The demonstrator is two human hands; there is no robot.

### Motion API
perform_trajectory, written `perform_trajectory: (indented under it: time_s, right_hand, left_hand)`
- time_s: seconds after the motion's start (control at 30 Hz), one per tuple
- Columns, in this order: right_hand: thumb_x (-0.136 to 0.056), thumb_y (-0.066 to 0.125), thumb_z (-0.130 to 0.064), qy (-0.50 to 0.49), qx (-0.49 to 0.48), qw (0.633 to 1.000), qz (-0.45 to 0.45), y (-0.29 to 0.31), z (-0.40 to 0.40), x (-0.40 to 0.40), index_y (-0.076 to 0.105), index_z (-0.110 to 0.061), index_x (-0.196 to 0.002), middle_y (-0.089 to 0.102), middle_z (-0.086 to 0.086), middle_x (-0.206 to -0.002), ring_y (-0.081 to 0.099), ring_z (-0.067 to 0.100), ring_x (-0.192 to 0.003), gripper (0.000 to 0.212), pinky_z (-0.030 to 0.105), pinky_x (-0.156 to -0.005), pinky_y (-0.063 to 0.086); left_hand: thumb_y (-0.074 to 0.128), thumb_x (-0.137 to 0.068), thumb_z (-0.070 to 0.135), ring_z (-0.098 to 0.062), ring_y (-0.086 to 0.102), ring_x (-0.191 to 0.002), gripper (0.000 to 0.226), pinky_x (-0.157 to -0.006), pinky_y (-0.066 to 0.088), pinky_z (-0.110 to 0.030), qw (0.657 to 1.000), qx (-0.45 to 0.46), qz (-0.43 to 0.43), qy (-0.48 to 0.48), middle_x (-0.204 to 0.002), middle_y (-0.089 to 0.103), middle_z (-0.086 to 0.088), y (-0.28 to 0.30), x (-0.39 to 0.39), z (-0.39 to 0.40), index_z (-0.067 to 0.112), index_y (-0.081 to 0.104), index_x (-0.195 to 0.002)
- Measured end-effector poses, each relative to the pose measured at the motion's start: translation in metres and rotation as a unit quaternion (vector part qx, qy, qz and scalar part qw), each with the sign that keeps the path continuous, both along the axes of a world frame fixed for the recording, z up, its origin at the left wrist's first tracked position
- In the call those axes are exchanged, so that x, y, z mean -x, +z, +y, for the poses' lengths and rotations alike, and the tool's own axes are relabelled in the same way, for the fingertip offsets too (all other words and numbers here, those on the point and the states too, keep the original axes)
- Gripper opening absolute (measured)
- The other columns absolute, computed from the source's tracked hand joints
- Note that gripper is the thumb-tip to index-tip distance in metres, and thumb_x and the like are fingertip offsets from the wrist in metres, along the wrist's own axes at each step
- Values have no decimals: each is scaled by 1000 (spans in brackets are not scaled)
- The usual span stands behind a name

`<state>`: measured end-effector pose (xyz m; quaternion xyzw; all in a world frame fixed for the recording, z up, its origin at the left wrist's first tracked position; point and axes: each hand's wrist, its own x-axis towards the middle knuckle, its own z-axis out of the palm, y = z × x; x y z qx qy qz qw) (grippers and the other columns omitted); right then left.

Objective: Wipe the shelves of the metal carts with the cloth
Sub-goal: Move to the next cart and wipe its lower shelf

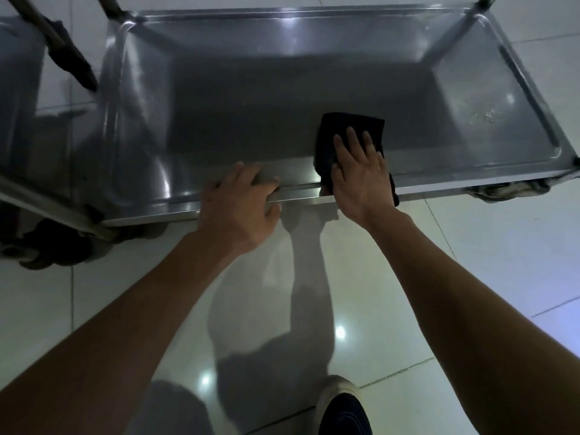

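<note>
The metal shelf (251, 89) looks smooth and shiny, the black cloth (348, 127) soft and matt, the floor tiles (470, 262) glossy.

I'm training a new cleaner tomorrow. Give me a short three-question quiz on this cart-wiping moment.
1. True or false: the right hand presses the black cloth flat on the shelf.
2. What is the left hand doing? A) lifting the cloth B) gripping the shelf's front rim C) hanging free
3. Fill in: the cloth lies near the shelf's ____ edge, partly draped over it.

Key: 1 true; 2 B; 3 front (the edge nearest the person)
</note>
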<state>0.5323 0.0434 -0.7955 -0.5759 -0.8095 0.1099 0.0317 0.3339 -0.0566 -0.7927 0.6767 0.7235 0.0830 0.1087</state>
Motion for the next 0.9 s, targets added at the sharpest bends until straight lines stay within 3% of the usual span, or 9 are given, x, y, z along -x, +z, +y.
perform_trajectory:
  time_s: [0.1,0.23,0.37,0.57,0.77,0.9]
  right_hand:
    - [-107,26,-34,29,2,1000,-8,0,-7,32,12,-22,-160,1,3,-168,-6,27,-154,56,47,-125,5]
    - [-107,26,-34,58,11,998,-3,-4,-17,78,10,-21,-160,-2,3,-168,-9,27,-154,57,48,-124,2]
    - [-106,27,-34,91,17,996,11,-10,-27,127,10,-22,-160,-3,2,-168,-11,27,-154,58,48,-123,0]
    - [-105,31,-33,153,25,987,39,-15,-39,201,15,-22,-159,1,3,-168,-8,29,-154,58,50,-122,1]
    - [-105,31,-33,237,54,968,55,-11,-41,262,18,-26,-159,3,0,-168,-7,26,-154,56,51,-122,1]
    - [-103,34,-33,270,85,956,78,-8,-40,287,22,-33,-157,4,-5,-168,-5,22,-154,55,49,-121,0]
  left_hand:
    - [58,-94,40,-26,38,-143,45,-113,36,-47,999,3,-36,-11,-149,49,-5,5,22,-9,23,61,-136]
    - [54,-93,38,-30,50,-127,39,-102,45,-50,997,-22,29,62,-138,55,-4,11,71,-35,23,61,-128]
    - [53,-93,37,-35,51,-122,37,-97,45,-50,987,18,87,136,-131,58,-10,16,113,-56,22,61,-126]
    - [37,-101,31,-29,54,-111,34,-88,50,-43,987,25,93,126,-121,58,-8,8,127,-76,17,62,-117]
    - [26,-101,29,-25,42,-135,48,-111,39,-36,990,6,107,91,-143,48,-8,-6,130,-92,16,50,-140]
    - [26,-99,34,-26,40,-139,53,-112,39,-38,990,13,105,89,-146,46,-10,-4,128,-96,15,48,-143]
